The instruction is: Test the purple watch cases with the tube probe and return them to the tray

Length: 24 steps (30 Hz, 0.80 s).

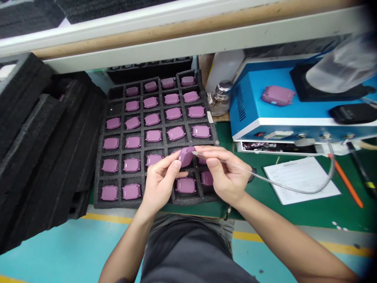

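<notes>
My left hand (159,182) pinches a purple watch case (186,156) between thumb and fingers, tilted above the tray. My right hand (228,173) is closed on a thin grey tube (278,184) whose pale tip meets the case's upper right edge. Whether the tip presses in or only touches, I cannot tell. The tube loops right to the front of a blue machine (250,90). Below both hands lies a black foam tray (142,157) with similar purple cases in its compartments; my hands hide some of them. Two compartments at its upper left hold no case.
Black foam trays (44,129) are stacked at left. Another purple case (278,95) and a clear container (338,70) sit on the machine. A glass bottle (220,98) stands behind. Paper (297,177) and an orange stick (346,182) lie at right. A shelf edge (176,43) crosses above.
</notes>
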Tool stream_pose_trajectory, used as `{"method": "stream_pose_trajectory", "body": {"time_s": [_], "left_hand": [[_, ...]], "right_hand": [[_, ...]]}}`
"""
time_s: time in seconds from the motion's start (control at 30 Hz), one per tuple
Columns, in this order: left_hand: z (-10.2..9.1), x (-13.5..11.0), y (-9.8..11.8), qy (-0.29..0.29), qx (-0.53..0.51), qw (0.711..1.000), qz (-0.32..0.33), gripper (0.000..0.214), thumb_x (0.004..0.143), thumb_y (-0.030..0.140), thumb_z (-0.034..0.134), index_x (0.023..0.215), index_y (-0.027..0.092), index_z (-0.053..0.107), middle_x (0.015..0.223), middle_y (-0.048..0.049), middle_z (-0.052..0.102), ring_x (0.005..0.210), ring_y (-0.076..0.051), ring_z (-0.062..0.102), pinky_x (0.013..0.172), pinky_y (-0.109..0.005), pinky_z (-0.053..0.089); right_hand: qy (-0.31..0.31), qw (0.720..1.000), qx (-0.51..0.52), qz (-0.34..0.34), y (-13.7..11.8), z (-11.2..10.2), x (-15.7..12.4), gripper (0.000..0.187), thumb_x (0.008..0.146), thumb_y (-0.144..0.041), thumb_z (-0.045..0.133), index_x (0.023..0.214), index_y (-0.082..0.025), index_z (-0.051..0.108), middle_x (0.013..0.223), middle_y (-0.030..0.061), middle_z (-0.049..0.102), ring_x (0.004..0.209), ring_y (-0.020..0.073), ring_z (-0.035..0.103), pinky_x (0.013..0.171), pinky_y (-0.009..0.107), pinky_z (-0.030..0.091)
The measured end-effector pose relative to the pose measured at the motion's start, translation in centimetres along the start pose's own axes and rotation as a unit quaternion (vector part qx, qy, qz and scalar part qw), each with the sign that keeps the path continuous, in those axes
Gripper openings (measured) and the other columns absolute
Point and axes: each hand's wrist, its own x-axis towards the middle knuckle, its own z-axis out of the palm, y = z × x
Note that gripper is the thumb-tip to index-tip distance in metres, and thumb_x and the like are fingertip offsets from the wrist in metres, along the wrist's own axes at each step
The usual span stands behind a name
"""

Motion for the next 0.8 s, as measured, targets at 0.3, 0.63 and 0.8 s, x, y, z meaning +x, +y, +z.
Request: {"method": "stream_pose_trajectory", "body": {"time_s": [0.3,0.63,0.8], "left_hand": [[0.01,-0.06,0.0,-0.001,0.009,1.0,-0.003,0.04,0.087,0.048,0.085,0.118,0.023,0.084,0.122,-0.0088,0.082,0.102,-0.028,0.081,0.078,-0.039,0.074],[0.16,-0.16,0.12,-0.008,0.04,0.999,-0.002,0.045,0.09,0.053,0.08,0.121,0.021,0.083,0.126,-0.0091,0.08,0.111,-0.031,0.078,0.081,-0.039,0.073],[0.12,-0.2,0.19,-0.004,0.048,0.999,0.004,0.044,0.09,0.053,0.079,0.12,0.02,0.083,0.126,-0.0092,0.08,0.109,-0.03,0.079,0.081,-0.039,0.073]], "right_hand": [[0.0,1.0,-0.01,0.001,-0.1,0.01,0.08,0.013,0.1,-0.022,0.067,0.103,-0.026,0.079,0.105,0.0053,0.085,0.102,0.0219,0.082,0.089,0.038,0.069],[0.005,1.0,-0.029,0.006,-0.28,0.1,0.19,0.012,0.101,-0.027,0.066,0.099,-0.026,0.078,0.102,0.0067,0.085,0.099,0.023,0.082,0.088,0.042,0.069],[0.001,1.0,-0.004,0.007,-0.17,0.02,0.1,0.014,0.099,-0.019,0.067,0.102,-0.026,0.08,0.105,0.0061,0.085,0.102,0.0208,0.081,0.091,0.038,0.068]]}}
